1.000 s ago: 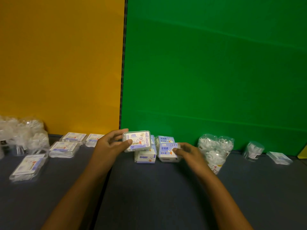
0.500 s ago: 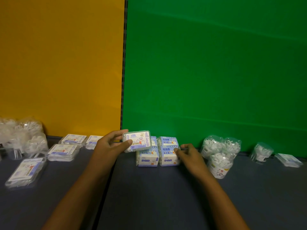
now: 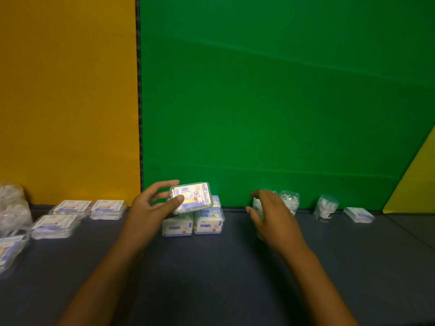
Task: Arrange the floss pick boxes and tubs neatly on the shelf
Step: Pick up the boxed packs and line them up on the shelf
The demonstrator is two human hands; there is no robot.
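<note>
My left hand (image 3: 150, 208) grips a clear floss pick box (image 3: 191, 198) by its left end, thumb on the label and fingers curled behind, holding it tilted just above the stacked boxes (image 3: 193, 222) that sit against the green back panel (image 3: 282, 102). My right hand (image 3: 270, 214) has its fingers loosely spread and reaches over the tubs (image 3: 290, 200) to the right of the stack, covering one; I cannot tell whether it touches any. More flat boxes (image 3: 70, 214) lie far left on the dark shelf (image 3: 223, 267)

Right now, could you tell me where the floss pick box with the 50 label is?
In the head view, the floss pick box sits left of centre, held tilted in the left hand just above the stacked boxes by the green backdrop.
</note>
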